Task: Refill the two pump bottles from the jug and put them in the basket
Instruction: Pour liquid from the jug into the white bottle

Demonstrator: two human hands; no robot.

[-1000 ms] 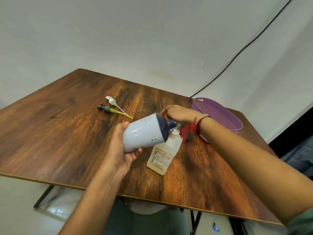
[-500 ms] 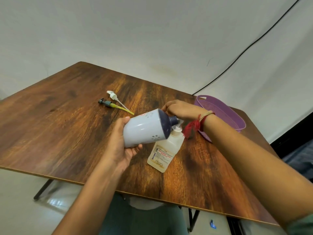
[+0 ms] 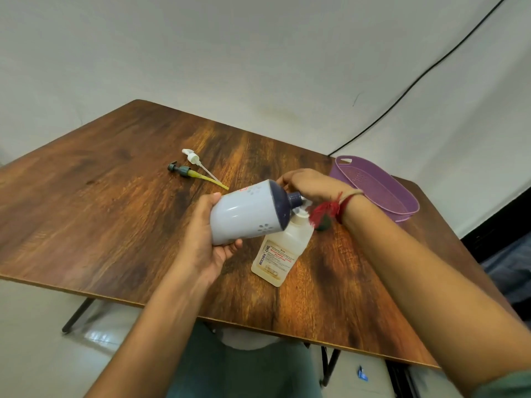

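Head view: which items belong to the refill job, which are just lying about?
Job: white bottle tilted in left hand; labelled bottle under its neck; right hand at the necks; white pump; dark pump; purple basket.
Lying about: black cable on wall; blue scrap on floor.

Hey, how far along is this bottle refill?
Done: the white pump head and dark pump head lie off on the table. In hand: the left hand tips the white bottle at the clear bottle, right hand by its neck. Left: refit pumps, load the empty purple basket.
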